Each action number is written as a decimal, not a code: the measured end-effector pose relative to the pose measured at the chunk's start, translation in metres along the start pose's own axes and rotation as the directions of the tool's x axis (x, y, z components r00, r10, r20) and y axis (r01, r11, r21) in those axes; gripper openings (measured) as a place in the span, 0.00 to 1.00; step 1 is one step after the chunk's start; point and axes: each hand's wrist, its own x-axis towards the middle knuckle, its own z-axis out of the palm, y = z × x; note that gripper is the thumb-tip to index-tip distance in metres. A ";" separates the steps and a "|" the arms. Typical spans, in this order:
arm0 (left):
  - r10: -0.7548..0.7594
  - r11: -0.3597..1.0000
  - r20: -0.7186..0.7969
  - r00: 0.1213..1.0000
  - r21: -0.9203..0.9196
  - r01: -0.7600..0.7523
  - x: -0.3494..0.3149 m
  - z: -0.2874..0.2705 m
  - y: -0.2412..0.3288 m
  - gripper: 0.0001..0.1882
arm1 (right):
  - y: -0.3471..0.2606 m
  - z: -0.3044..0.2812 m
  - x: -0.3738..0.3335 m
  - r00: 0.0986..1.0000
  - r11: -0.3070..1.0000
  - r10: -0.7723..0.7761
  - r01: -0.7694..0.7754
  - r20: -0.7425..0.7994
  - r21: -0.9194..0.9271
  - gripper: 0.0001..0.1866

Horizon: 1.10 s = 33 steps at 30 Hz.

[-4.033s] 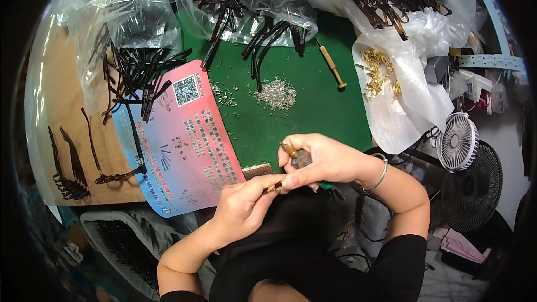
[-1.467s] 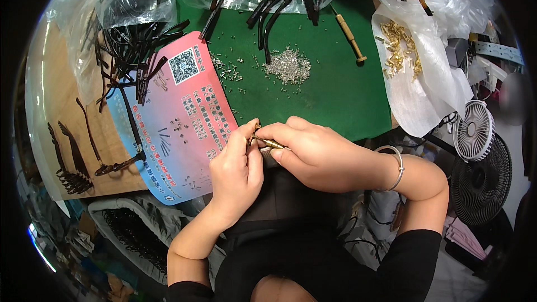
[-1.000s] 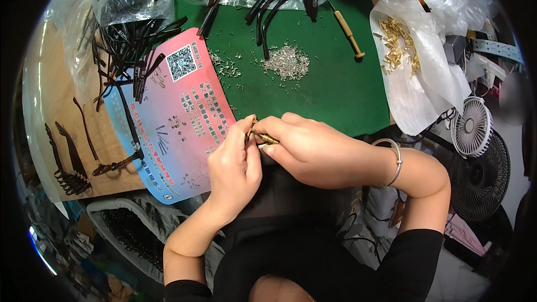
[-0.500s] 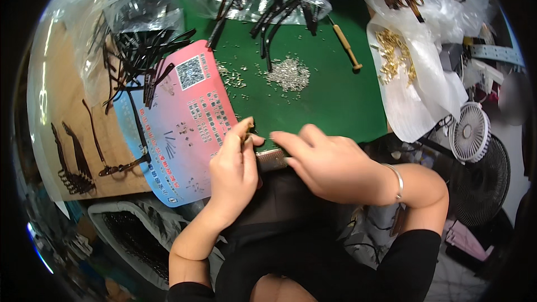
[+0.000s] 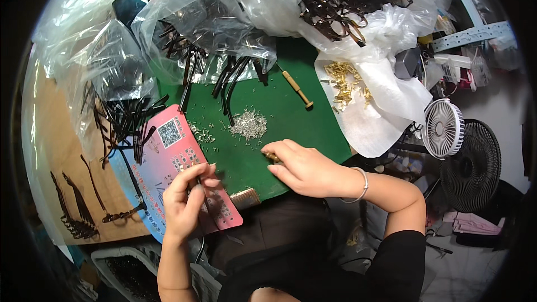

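My left hand (image 5: 183, 198) is closed over the pink edge of a printed sheet (image 5: 193, 140), its fingers pinching a thin dark eyeglass temple (image 5: 208, 204) that slants down past the mat's near edge. Over the green mat (image 5: 240, 162), my right hand (image 5: 307, 170) curls around a small brass-coloured piece (image 5: 272, 157); the fingers hide most of it. Between the hands, a dimpled metal block (image 5: 245, 197) lies at the near edge. Beyond them is a heap of tiny silvery screws (image 5: 249, 124), with a smaller scatter (image 5: 200, 132) to its left.
A brass-handled screwdriver (image 5: 296, 88) lies at the mat's far right, beside brass fittings (image 5: 344, 78) on white paper (image 5: 363, 131). Black temples (image 5: 126, 120) and plastic bags (image 5: 196, 11) crowd the far side. Spectacle parts (image 5: 78, 212) lie left; a white fan (image 5: 443, 128) stands right.
My hands have moved apart, the left away from the metal block. A brass-coloured piece now shows in my right hand. The whole view has shifted, showing more of the far side.
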 end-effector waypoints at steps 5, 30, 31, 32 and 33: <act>-0.063 0.727 0.365 0.929 -0.620 0.294 -0.012 0.004 0.004 0.45 | -0.003 -0.021 0.000 0.992 0.998 0.047 -0.040 -0.120 0.055 0.14; 0.509 0.486 -0.186 0.840 0.868 -0.102 -0.006 0.014 -0.005 0.05 | 0.045 -0.176 0.047 0.751 0.808 0.001 -0.389 -0.660 -0.442 0.16; 0.488 0.541 -0.214 0.846 0.835 -0.100 -0.008 0.012 -0.008 0.05 | 0.046 -0.178 0.041 0.739 0.819 -0.015 -0.377 -0.674 -0.432 0.18; 0.466 0.594 -0.241 0.851 0.798 -0.099 -0.008 0.011 -0.010 0.05 | 0.054 -0.185 0.037 0.748 0.836 -0.027 -0.347 -0.663 -0.425 0.20; 0.438 0.641 -0.274 0.856 0.763 -0.083 -0.011 0.009 -0.012 0.06 | 0.048 -0.191 0.036 0.773 0.854 0.113 -0.396 -0.624 -0.337 0.19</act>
